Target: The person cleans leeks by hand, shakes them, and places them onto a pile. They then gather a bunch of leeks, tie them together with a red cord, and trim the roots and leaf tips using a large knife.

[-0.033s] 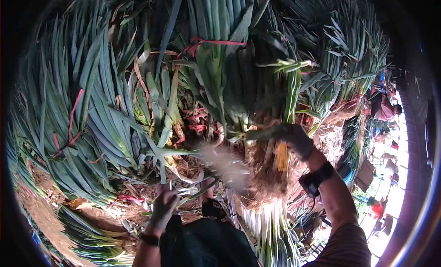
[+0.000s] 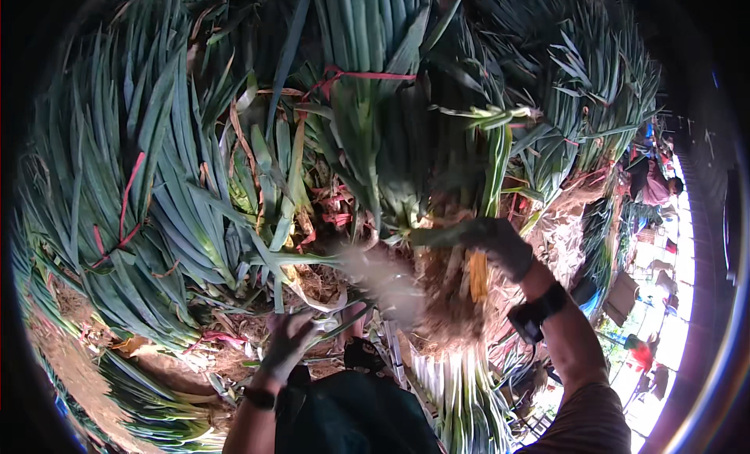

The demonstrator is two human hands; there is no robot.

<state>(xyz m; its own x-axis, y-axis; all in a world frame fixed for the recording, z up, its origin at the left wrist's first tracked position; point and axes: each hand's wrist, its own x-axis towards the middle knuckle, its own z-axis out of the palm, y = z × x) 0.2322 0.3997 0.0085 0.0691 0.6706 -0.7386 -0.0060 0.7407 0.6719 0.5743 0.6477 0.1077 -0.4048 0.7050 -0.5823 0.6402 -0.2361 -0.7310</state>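
My right hand (image 2: pixel 500 247), in a dirty glove with a black wristband behind it, grips a bundle of leeks (image 2: pixel 449 180) just above its earthy roots (image 2: pixel 445 305). The bundle's long green leaves point away from me. A pale blurred streak (image 2: pixel 383 278) lies left of the roots. Lower down, my left hand (image 2: pixel 285 344), also gloved, has its fingers spread over loose leaves and trimmings on the ground. It holds nothing that I can make out.
Tied leek bundles (image 2: pixel 148 196) with red bands (image 2: pixel 129 192) pile up all around. White leek stalks (image 2: pixel 461 391) lie near my knee. Bare soil (image 2: pixel 70 360) shows at the lower left. Other people (image 2: pixel 656 180) work at the far right.
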